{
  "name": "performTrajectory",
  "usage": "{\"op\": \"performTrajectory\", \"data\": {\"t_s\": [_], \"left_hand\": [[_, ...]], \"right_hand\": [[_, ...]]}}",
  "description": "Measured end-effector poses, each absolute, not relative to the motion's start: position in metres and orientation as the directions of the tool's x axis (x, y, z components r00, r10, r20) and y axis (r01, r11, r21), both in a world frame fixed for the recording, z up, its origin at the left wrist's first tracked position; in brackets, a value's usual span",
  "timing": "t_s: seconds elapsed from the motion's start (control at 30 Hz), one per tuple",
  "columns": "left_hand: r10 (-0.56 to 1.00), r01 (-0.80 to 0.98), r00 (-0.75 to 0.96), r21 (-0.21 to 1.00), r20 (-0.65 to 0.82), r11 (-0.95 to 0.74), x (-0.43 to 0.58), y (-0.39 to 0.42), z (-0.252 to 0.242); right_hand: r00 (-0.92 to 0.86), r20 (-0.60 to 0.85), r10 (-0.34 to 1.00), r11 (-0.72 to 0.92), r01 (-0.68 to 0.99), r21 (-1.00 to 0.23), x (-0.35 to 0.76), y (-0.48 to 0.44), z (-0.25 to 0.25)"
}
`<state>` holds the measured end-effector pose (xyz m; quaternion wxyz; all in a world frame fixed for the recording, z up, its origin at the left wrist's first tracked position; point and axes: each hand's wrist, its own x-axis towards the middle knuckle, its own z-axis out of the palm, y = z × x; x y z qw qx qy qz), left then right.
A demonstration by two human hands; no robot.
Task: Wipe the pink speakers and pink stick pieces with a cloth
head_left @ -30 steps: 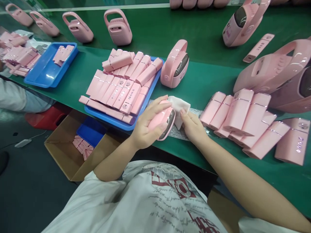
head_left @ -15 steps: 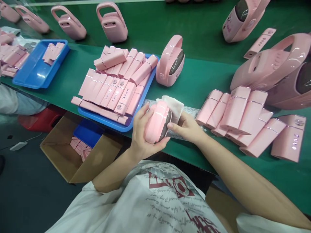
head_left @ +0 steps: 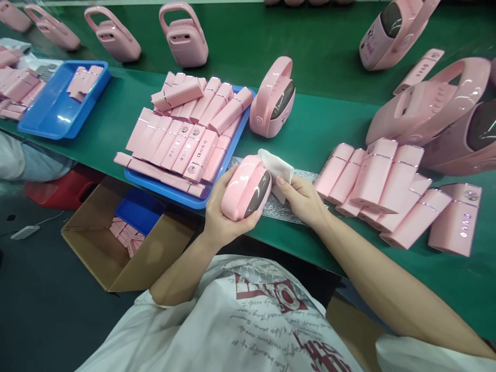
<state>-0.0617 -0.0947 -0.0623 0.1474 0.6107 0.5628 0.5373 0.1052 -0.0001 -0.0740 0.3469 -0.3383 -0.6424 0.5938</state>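
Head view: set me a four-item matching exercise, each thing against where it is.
Things:
1. pink case
2. cloth
3. nearest blue tray
4. cardboard box

Places:
A. on the floor, below the table edge
B. in the right hand
C. in the left hand
D. on the green table, loaded with pink bars

Pairs: 1-C, 2-B, 3-D, 4-A

Green worktop (head_left: 321, 129): blue tray (head_left: 170, 192) centre, second blue tray (head_left: 50, 121) far left, handled pink units (head_left: 272, 101) behind, loose pink cases (head_left: 387, 181) right, bubble wrap strip (head_left: 279, 211) at near edge.
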Motion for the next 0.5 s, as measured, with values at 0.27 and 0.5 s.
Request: {"op": "performTrajectory", "data": {"t_s": [0.27, 0.5], "left_hand": [[0.859, -0.087, -0.455, 0.948, 0.236, -0.306, -0.059, -0.076, -0.043], [0.932, -0.348, -0.354, 0.914, 0.079, -0.210, -0.053, -0.080, -0.027]], "right_hand": [[-0.414, 0.059, 0.908, -0.013, -0.170, -0.985, 0.112, -0.011, -0.080], [-0.427, 0.113, 0.897, -0.034, -0.321, -0.947, 0.117, -0.025, -0.074]]}}
